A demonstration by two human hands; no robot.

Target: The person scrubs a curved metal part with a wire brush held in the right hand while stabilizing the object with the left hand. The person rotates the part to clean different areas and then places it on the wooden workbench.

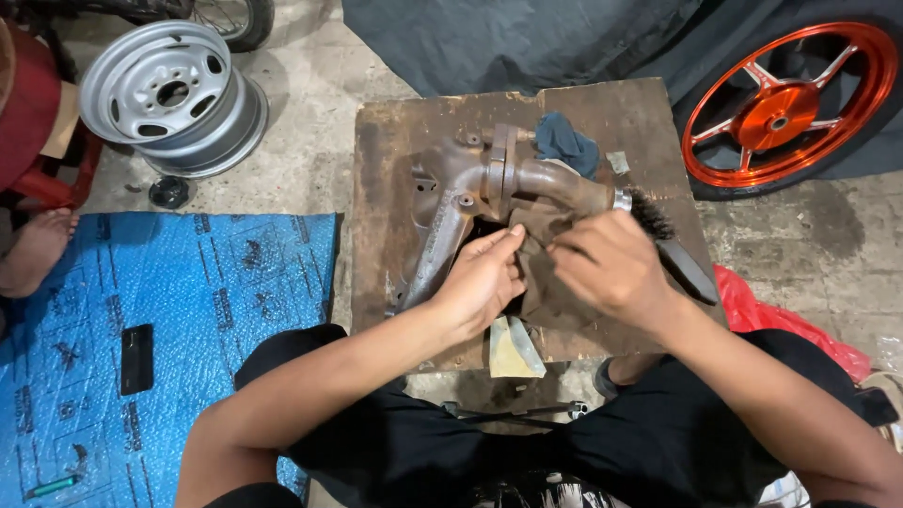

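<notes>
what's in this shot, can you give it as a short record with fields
left hand: left hand pinches a brown rag beside the rusty cast metal part
right hand: right hand grips a black brush against the part's pipe end
surface: worn wooden board on concrete floor
nearby: grey steel wheel rim, orange spoked wheel, blue sheet with a black phone, dark blue cloth

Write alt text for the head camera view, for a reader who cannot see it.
Seen from above, a person's left hand and right hand work a dirty rag against a rusty metal pipe part lying on a worn wooden board. The right hand also holds a black brush. Around it lie a blue mat, a silver wheel rim and an orange wheel.
</notes>
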